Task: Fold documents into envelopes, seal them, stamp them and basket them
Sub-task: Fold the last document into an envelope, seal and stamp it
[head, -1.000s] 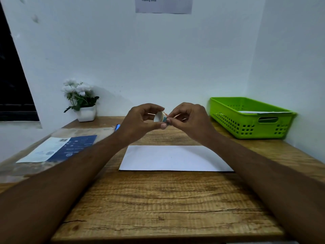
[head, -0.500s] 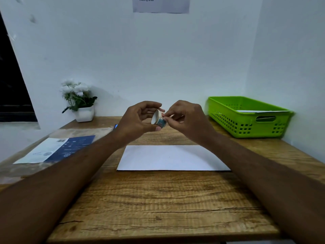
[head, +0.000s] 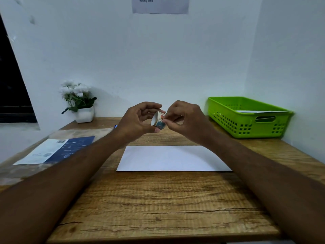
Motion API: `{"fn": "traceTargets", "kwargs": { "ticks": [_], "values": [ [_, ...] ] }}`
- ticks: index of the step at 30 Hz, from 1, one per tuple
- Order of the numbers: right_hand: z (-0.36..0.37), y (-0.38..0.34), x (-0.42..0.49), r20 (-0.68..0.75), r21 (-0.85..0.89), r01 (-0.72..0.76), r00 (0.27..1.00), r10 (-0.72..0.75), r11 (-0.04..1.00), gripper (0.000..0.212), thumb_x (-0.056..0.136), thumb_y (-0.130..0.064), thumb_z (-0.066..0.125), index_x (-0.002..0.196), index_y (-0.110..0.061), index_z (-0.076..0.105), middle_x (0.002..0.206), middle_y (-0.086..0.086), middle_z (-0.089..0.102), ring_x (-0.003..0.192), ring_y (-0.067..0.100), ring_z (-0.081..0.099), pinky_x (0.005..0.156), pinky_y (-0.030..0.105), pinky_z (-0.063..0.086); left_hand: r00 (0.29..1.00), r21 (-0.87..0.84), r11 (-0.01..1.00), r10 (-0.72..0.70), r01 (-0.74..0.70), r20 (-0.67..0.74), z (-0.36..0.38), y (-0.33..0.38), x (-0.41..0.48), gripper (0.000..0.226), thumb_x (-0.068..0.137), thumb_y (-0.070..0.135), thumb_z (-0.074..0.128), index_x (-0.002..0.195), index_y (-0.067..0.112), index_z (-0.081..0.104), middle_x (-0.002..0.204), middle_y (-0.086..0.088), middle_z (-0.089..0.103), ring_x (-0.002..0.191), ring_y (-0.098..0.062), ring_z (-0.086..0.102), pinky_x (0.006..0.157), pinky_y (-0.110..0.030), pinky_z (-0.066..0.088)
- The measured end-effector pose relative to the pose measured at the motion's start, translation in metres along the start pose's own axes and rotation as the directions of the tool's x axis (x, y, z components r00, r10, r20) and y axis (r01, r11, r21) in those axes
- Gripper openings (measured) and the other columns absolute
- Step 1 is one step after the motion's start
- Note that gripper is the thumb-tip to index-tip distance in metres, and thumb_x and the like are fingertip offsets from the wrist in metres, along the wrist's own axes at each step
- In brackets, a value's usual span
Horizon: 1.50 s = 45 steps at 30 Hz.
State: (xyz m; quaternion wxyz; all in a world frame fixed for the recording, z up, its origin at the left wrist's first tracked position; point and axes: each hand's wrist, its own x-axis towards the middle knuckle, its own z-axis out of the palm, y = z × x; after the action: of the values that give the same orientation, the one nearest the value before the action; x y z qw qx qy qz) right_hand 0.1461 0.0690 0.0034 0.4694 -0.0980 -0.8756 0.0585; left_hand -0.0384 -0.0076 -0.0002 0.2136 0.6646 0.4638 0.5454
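From my seat at the remote feed, I take the white envelope (head: 172, 158) as my marker. It lies flat on the wooden table (head: 158, 208), long side toward me, its plain face up.

Both hands hang in the air just beyond the envelope's far edge, with the stamp roll (head: 158, 120) between them. My left hand (head: 135, 120) holds the stamp roll, thumb under it and fingers curled over the top. The open core is turned toward that palm. My right hand (head: 184, 120) has its thumb and forefinger pinched on the printed band at the roll's right side, the other fingers curled in behind. I cannot tell whether a stamp has lifted free under that pinch. Both forearms reach in from the near corners, and the right one crosses over the envelope's right end.

Beyond the envelope and to its right, the green basket (head: 228, 124) stands against the wall, well apart from it. A white sheet (head: 260, 111) shows inside it, over the rim and through the handle slot. To the left of the envelope lies a blue and white leaflet (head: 56, 149) on a pale sheet. Farther back on that side, a small white pot of white flowers (head: 79, 101) sits at the wall. High above the envelope, a paper notice (head: 160, 5) is stuck to the wall, with most of its print cut off by the frame.
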Motion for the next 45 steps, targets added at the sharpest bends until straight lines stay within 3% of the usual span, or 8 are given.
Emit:
{"fn": "traceTargets", "kwargs": {
  "ticks": [10, 19, 23, 28, 32, 36, 40, 45],
  "values": [
    [0.001, 0.0, 0.0, -0.028, 0.045, -0.059, 0.998, 0.06, 0.997, 0.008, 0.082, -0.006, 0.073, 0.086, -0.002, 0.068, 0.084, 0.005, 0.068, 0.073, 0.012, 0.069, 0.067, 0.034, 0.059, 1.0, -0.008, 1.0, 0.008, -0.008, 0.017, 0.0, 0.002, 0.001, 0.067, 0.062, -0.018, 0.077, 0.12, 0.009, 0.058, 0.112, -0.002, 0.068, 0.108, -0.014, 0.064, 0.085, -0.03, 0.056],
    [0.003, -0.001, -0.001, -0.088, 0.209, -0.167, 0.978, 0.188, 0.964, 0.008, 0.084, -0.009, 0.073, 0.082, -0.004, 0.067, 0.075, 0.004, 0.069, 0.068, 0.018, 0.068, 0.064, 0.032, 0.058, 0.999, -0.041, 0.999, -0.002, 0.004, 0.04, -0.003, 0.0, 0.002, 0.066, 0.059, -0.022, 0.075, 0.116, 0.008, 0.059, 0.112, -0.007, 0.068, 0.108, -0.016, 0.064, 0.086, -0.029, 0.055],
    [0.003, 0.001, 0.0, -0.1, 0.339, -0.248, 0.95, 0.297, 0.907, 0.011, 0.083, -0.01, 0.074, 0.078, -0.008, 0.064, 0.076, 0.011, 0.07, 0.071, 0.03, 0.071, 0.068, 0.047, 0.059, 0.998, -0.041, 0.999, -0.018, 0.02, 0.059, -0.002, 0.0, 0.002, 0.066, 0.059, -0.022, 0.075, 0.114, 0.009, 0.06, 0.108, -0.004, 0.068, 0.106, -0.014, 0.064, 0.081, -0.028, 0.056],
    [0.002, 0.003, 0.001, -0.072, 0.471, -0.317, 0.916, 0.394, 0.823, 0.009, 0.087, -0.003, 0.066, 0.08, -0.006, 0.062, 0.077, 0.022, 0.071, 0.068, 0.028, 0.073, 0.072, 0.056, 0.058, 0.996, -0.04, 0.999, -0.024, 0.027, 0.082, -0.005, 0.001, 0.003, 0.065, 0.058, -0.022, 0.075, 0.114, 0.009, 0.06, 0.111, -0.009, 0.069, 0.108, -0.018, 0.064, 0.081, -0.032, 0.057],
    [0.002, 0.002, 0.001, -0.031, 0.529, -0.355, 0.9, 0.436, 0.771, 0.012, 0.09, -0.001, 0.063, 0.08, -0.008, 0.06, 0.077, 0.022, 0.071, 0.067, 0.029, 0.073, 0.071, 0.053, 0.058, 0.995, -0.033, 0.999, -0.034, 0.037, 0.098, -0.006, 0.001, 0.003, 0.065, 0.059, -0.024, 0.073, 0.114, 0.01, 0.06, 0.111, -0.008, 0.068, 0.109, -0.018, 0.064, 0.081, -0.033, 0.057],
    [0.002, 0.003, 0.002, 0.007, 0.585, -0.403, 0.87, 0.492, 0.704, 0.014, 0.096, -0.004, 0.056, 0.084, -0.011, 0.056, 0.069, 0.008, 0.073, 0.063, 0.024, 0.073, 0.065, 0.04, 0.059, 0.99, -0.018, 0.998, -0.056, 0.058, 0.128, -0.009, 0.002, 0.003, 0.065, 0.061, -0.024, 0.073, 0.115, 0.008, 0.059, 0.113, -0.009, 0.068, 0.11, -0.019, 0.063, 0.084, -0.038, 0.057],
    [-0.004, 0.002, 0.002, 0.022, 0.632, -0.428, 0.843, 0.537, 0.646, 0.011, 0.099, -0.011, 0.053, 0.088, -0.012, 0.052, 0.077, 0.015, 0.074, 0.064, 0.026, 0.073, 0.062, 0.034, 0.058, 0.991, 0.031, 0.998, -0.064, 0.061, 0.116, -0.015, 0.0, 0.003, 0.066, 0.061, -0.018, 0.077, 0.119, 0.005, 0.057, 0.114, -0.008, 0.069, 0.108, -0.017, 0.064, 0.086, -0.033, 0.056],
    [-0.005, 0.001, 0.001, 0.062, 0.611, -0.467, 0.833, 0.549, 0.639, 0.01, 0.101, -0.014, 0.048, 0.091, -0.013, 0.048, 0.083, 0.022, 0.073, 0.063, 0.029, 0.072, 0.058, 0.033, 0.057, 0.997, 0.294, 0.953, -0.076, 0.075, -0.007, -0.039, -0.013, 0.009, 0.054, 0.066, 0.004, 0.084, 0.114, 0.016, 0.063, 0.109, 0.002, 0.068, 0.1, -0.015, 0.066, 0.086, -0.028, 0.055]
  ]
}}
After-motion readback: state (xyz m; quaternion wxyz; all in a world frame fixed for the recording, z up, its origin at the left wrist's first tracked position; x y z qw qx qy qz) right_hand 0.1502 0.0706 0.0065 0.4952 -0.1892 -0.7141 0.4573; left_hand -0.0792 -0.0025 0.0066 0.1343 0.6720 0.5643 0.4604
